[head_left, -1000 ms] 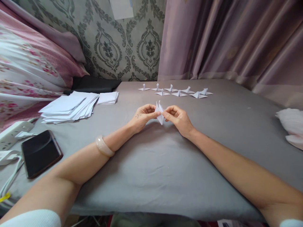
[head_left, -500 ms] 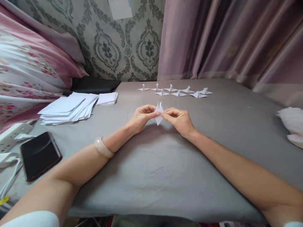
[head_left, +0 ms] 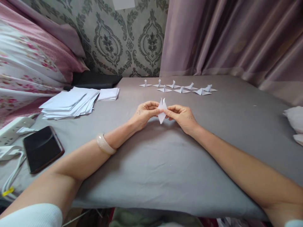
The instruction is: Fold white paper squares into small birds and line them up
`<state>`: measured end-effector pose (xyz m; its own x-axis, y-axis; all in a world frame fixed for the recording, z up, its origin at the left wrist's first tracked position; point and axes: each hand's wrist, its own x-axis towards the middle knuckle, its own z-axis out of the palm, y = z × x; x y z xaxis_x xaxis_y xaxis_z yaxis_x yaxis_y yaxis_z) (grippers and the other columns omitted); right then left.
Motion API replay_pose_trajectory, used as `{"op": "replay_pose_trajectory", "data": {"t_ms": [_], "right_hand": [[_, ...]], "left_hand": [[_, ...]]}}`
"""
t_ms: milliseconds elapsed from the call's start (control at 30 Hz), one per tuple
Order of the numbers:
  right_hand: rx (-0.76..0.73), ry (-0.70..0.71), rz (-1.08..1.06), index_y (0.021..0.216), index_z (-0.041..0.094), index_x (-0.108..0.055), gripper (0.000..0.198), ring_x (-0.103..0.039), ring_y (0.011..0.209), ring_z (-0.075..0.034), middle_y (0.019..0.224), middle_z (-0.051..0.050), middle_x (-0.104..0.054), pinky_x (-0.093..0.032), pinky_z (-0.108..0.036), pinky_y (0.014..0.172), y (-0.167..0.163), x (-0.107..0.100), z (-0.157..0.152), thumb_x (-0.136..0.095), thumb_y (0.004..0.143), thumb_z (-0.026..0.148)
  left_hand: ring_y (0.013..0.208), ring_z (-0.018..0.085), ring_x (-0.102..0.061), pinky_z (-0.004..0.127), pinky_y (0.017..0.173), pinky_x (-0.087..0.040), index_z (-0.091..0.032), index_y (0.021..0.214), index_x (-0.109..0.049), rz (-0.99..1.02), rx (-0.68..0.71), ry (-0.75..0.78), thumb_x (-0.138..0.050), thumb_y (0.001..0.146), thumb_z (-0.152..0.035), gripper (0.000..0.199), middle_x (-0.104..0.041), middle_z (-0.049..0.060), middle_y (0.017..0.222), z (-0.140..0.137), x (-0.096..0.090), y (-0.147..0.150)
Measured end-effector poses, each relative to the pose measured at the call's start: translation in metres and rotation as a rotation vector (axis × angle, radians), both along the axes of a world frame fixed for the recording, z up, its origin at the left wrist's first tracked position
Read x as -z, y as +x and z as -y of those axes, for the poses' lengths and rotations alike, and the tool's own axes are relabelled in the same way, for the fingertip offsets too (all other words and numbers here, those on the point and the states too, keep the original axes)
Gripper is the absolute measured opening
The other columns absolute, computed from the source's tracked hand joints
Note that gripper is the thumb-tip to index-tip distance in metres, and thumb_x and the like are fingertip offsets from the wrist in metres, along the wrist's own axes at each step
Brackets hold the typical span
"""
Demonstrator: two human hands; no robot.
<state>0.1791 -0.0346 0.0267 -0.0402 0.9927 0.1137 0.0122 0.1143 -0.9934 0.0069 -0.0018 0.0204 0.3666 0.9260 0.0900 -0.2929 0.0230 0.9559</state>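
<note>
Between my two hands is a small white folded paper [head_left: 162,117], diamond-shaped, with two narrow points sticking up at its top. My left hand [head_left: 147,114] pinches it from the left, thumb flat on its front face. From the right, my right hand [head_left: 182,117] grips it with thumb and fingers, the thumb tips almost meeting at its middle. The fingers behind the paper are partly hidden. Beyond my hands, several white folded paper birds [head_left: 181,90] stand in two rows on the grey cloth.
A pile of white paper sheets [head_left: 68,102] and a smaller stack of paper [head_left: 109,94] lie at the left. Nearer are a phone [head_left: 44,149] and a power strip [head_left: 15,130] with cables. A white crumpled thing [head_left: 294,118] sits at the right edge of the grey-covered table [head_left: 151,176].
The camera view has tilted slightly, so everything sits a little higher and further right. Both hands keep hold of the folded paper, with the thumbs slightly shifted on it.
</note>
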Motion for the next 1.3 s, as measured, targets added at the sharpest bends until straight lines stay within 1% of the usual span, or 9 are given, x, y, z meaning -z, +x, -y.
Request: {"op": "replay_pose_trajectory", "data": {"t_ms": [200,400,500,600,667,767,1000,1133,1300], "right_hand": [[-0.050,-0.067,-0.036,0.077,0.020,-0.073,0.029,-0.058,0.065,-0.011,0.071,-0.001,-0.067,-0.047,-0.025,0.061,0.005,0.005,-0.004,-0.078,0.067,0.046],[-0.039,-0.121,-0.113,0.076,0.020,-0.068,0.032,-0.058,0.060,-0.010,0.064,0.002,-0.063,-0.047,-0.023,0.056,0.004,0.006,-0.005,-0.083,0.061,0.043],[-0.067,-0.219,-0.122,0.075,0.019,-0.067,0.035,-0.059,0.061,-0.010,0.068,-0.001,-0.066,-0.045,-0.021,0.052,0.001,0.001,-0.001,-0.080,0.065,0.050],[-0.184,-0.343,-0.064,0.075,0.017,-0.069,0.040,-0.060,0.059,-0.011,0.076,-0.006,-0.069,-0.042,-0.020,0.045,-0.002,-0.004,0.006,-0.074,0.070,0.056],[-0.254,-0.382,-0.041,0.077,0.016,-0.071,0.035,-0.059,0.058,-0.009,0.079,-0.007,-0.071,-0.040,-0.019,0.042,-0.004,-0.005,0.009,-0.076,0.071,0.050],[-0.289,-0.403,-0.057,0.076,0.016,-0.071,0.025,-0.058,0.056,-0.007,0.078,-0.005,-0.071,-0.039,-0.016,0.041,-0.006,-0.004,0.010,-0.078,0.071,0.039],[-0.314,-0.486,-0.089,0.076,0.016,-0.070,0.017,-0.062,0.060,-0.008,0.083,-0.006,-0.074,-0.042,-0.016,0.044,-0.002,-0.003,0.005,-0.077,0.073,0.031],[-0.276,-0.445,-0.056,0.074,0.017,-0.070,0.018,-0.063,0.061,-0.008,0.081,-0.006,-0.074,-0.045,-0.016,0.046,-0.003,-0.003,0.006,-0.077,0.072,0.033],[-0.094,-0.218,0.129,0.068,0.017,-0.064,0.024,-0.063,0.054,-0.010,0.071,-0.005,-0.073,-0.045,-0.018,0.045,-0.008,0.000,0.010,-0.075,0.073,0.037]], "left_hand": [[0.074,0.014,-0.065,0.029,0.073,-0.048,-0.010,0.081,-0.066,-0.064,0.069,-0.110,-0.082,0.068,-0.028,0.027,-0.068,0.005,0.079,0.005,-0.003,0.001],[0.060,0.007,-0.055,0.024,0.063,-0.044,-0.009,0.075,-0.066,-0.086,0.123,-0.176,-0.081,0.069,-0.026,0.024,-0.064,0.003,0.072,0.004,-0.003,0.001],[0.055,0.006,-0.051,0.023,0.058,-0.041,-0.009,0.076,-0.067,-0.094,0.087,-0.180,-0.079,0.070,-0.024,0.021,-0.063,0.003,0.070,0.002,0.000,0.002],[0.051,0.006,-0.049,0.023,0.054,-0.039,-0.011,0.072,-0.064,-0.118,-0.011,-0.175,-0.078,0.070,-0.022,0.018,-0.061,0.002,0.065,0.001,0.002,0.003],[0.049,0.006,-0.048,0.024,0.053,-0.038,-0.012,0.068,-0.061,-0.138,-0.053,-0.165,-0.077,0.070,-0.023,0.019,-0.059,0.001,0.061,0.001,0.003,0.003],[0.047,0.006,-0.047,0.024,0.052,-0.037,-0.014,0.064,-0.058,-0.142,-0.073,-0.162,-0.078,0.069,-0.023,0.023,-0.057,0.000,0.056,0.000,0.002,0.002],[0.050,0.006,-0.051,0.022,0.051,-0.038,-0.010,0.069,-0.064,-0.082,-0.001,-0.235,-0.079,0.070,-0.022,0.019,-0.059,0.002,0.060,-0.002,-0.002,-0.002],[0.052,0.006,-0.052,0.019,0.050,-0.039,-0.010,0.067,-0.065,-0.061,-0.011,-0.210,-0.080,0.071,-0.027,0.023,-0.060,0.002,0.059,-0.003,0.001,-0.003],[0.065,0.009,-0.061,0.019,0.056,-0.048,-0.010,0.078,-0.070,0.004,0.028,-0.291,-0.079,0.074,-0.023,0.017,-0.065,0.004,0.072,-0.005,0.001,-0.004]]}}
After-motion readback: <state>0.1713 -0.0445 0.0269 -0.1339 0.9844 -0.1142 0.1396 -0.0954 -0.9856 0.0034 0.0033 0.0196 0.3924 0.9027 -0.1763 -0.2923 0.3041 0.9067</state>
